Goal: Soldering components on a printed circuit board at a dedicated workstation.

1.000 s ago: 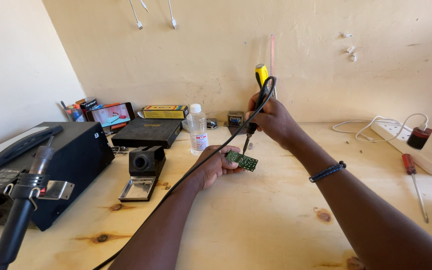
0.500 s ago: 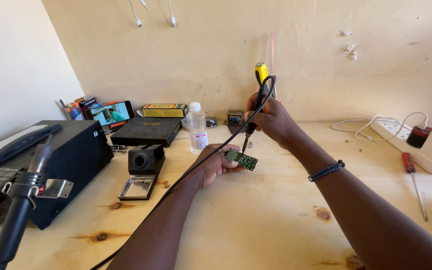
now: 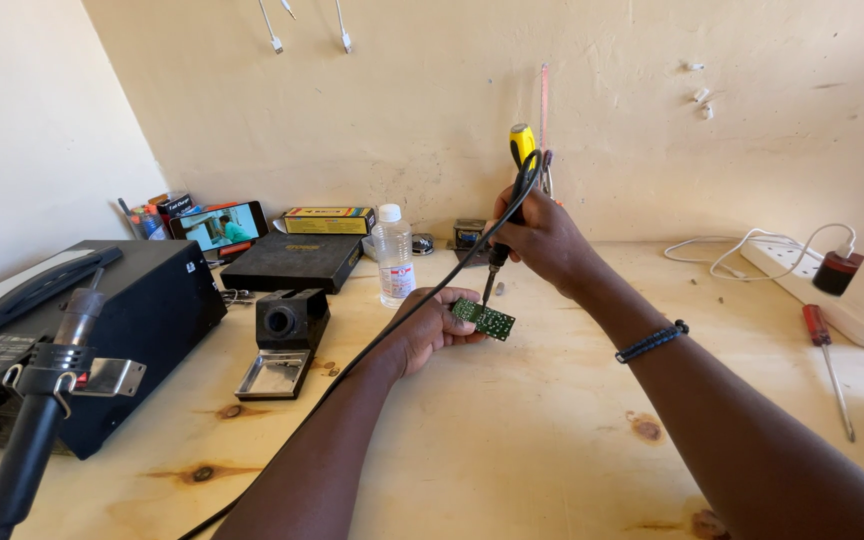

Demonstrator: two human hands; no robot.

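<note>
In the head view, the left hand (image 3: 430, 330) pinched a small green circuit board (image 3: 484, 318) by its edge above the wooden counter (image 3: 512, 440). The right hand (image 3: 542, 238) was closed around a yellow-handled soldering iron (image 3: 512, 205), held upright with its tip on the board. A clear plastic bottle (image 3: 392, 255) stood just behind, and a black soldering stand (image 3: 284, 340) sat left.

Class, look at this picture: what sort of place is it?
Probably an electronics repair bench: a soldering iron over a small green circuit board, a black rework station, and a soldering stand.
</note>
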